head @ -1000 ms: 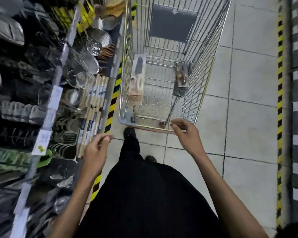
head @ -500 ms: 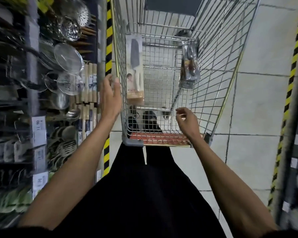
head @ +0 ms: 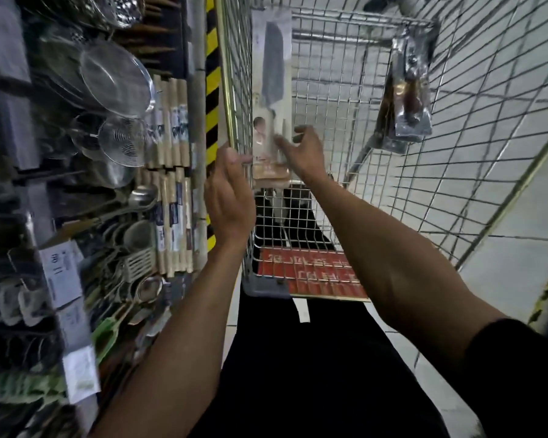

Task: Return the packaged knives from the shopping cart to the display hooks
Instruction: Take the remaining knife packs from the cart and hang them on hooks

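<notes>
A wire shopping cart (head: 475,197) stands in front of me. A packaged knife (head: 272,71) on a pale card leans upright against the cart's left wall. My right hand (head: 304,150) is inside the cart at the lower part of that package, fingers spread and touching it; motion blur hides whether it grips. My left hand (head: 230,194) is outside the cart's left wall, fingers straight, at the rim beside the package. A second, shiny dark package (head: 407,99) leans against the cart's right wall.
The display rack (head: 86,184) on my left holds strainers, ladles, spatulas and packs with wooden handles. A yellow-black striped strip (head: 212,86) runs along the shelf edge. Tiled floor (head: 519,248) lies right of the cart, and a red sign sits on its near end.
My right hand left the cart's near rim and reached forward to the knife package. My left hand dropped slightly along the cart's left wall. The view moved closer to the cart.
</notes>
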